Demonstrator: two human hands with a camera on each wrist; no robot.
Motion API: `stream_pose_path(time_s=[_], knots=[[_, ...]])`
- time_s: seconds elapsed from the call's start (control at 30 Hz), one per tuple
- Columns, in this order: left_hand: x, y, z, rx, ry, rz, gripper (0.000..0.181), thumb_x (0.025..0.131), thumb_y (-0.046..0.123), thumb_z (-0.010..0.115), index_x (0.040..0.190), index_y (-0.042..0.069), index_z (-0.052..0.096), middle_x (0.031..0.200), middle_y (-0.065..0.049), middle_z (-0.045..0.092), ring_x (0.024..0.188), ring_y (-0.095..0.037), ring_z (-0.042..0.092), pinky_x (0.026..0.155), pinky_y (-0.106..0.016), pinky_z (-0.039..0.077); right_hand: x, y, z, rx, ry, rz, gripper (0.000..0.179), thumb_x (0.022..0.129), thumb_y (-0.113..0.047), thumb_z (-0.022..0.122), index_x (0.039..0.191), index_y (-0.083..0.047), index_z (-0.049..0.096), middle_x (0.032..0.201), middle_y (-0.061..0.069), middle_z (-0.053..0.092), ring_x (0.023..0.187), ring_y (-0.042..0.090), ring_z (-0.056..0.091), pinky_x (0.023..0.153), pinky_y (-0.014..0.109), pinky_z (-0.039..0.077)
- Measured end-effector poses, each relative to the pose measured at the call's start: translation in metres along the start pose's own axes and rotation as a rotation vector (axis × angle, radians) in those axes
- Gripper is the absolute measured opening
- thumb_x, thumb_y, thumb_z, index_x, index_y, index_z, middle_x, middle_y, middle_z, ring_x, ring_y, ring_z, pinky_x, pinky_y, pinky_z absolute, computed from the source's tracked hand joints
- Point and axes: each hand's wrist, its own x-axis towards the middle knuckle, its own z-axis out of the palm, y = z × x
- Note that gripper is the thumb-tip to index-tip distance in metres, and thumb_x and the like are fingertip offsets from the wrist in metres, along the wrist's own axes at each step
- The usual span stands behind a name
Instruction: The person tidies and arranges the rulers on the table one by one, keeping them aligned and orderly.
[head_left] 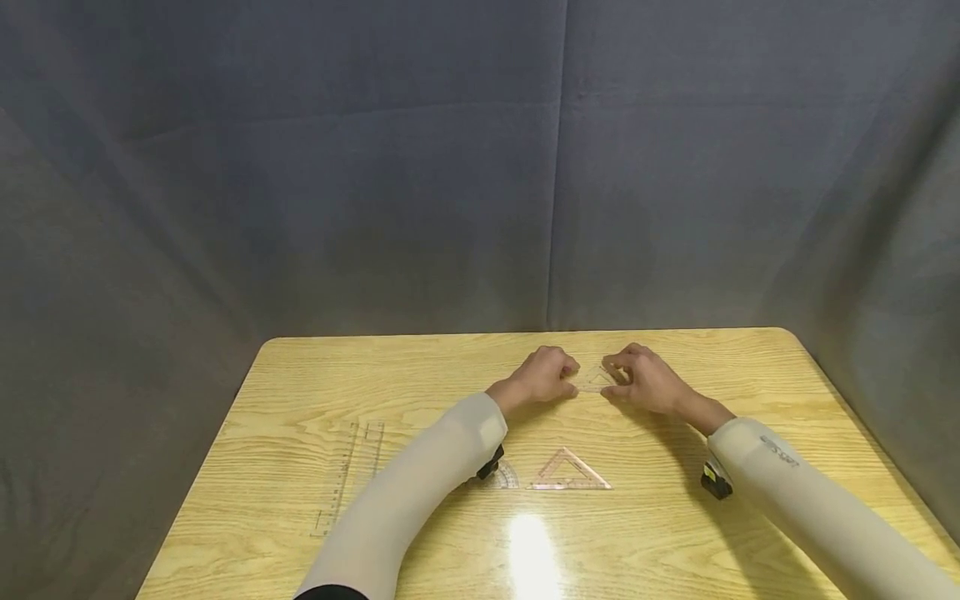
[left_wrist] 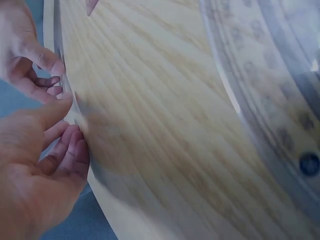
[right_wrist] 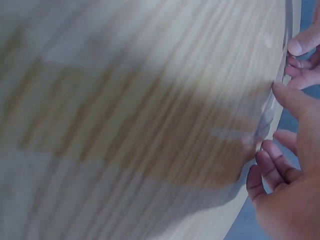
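Observation:
A small clear set square [head_left: 597,380] is between my two hands near the far side of the table. My left hand [head_left: 542,377] pinches its left corner with thumb and fingers. My right hand [head_left: 647,382] grips the right side, thumb toward the near edge and fingers curled behind. In the left wrist view, the left hand [left_wrist: 42,160] has bent fingertips close to the table's edge, with the set square hardly visible. The right wrist view shows the right hand [right_wrist: 292,165] with its fingertips at a thin clear edge.
A pink-tinted set square [head_left: 570,473] lies nearer on the wooden table [head_left: 660,533]. Left of it, a clear protractor [head_left: 507,475] is partly hidden by the left forearm. A clear ruler [head_left: 341,483] lies at the left. A grey curtain [head_left: 420,208] hangs behind the table.

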Motion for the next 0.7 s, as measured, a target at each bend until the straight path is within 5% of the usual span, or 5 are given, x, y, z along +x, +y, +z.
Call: stream_pose_path(time_s=[0.7], knots=[[0.002, 0.007, 0.006, -0.023, 0.033, -0.058, 0.059, 0.094, 0.011, 0.083, 0.069, 0.013, 0.030, 0.065, 0.005, 0.027, 0.061, -0.006, 0.029, 0.058, -0.018, 0.023, 0.012, 0.007, 0.001, 0.161, -0.097, 0.082, 0.049, 0.086, -0.015, 0.090, 0.129, 0.003, 0.073, 0.107, 0.014, 0.065, 0.087, 0.022, 0.053, 0.073, 0.031, 0.048]])
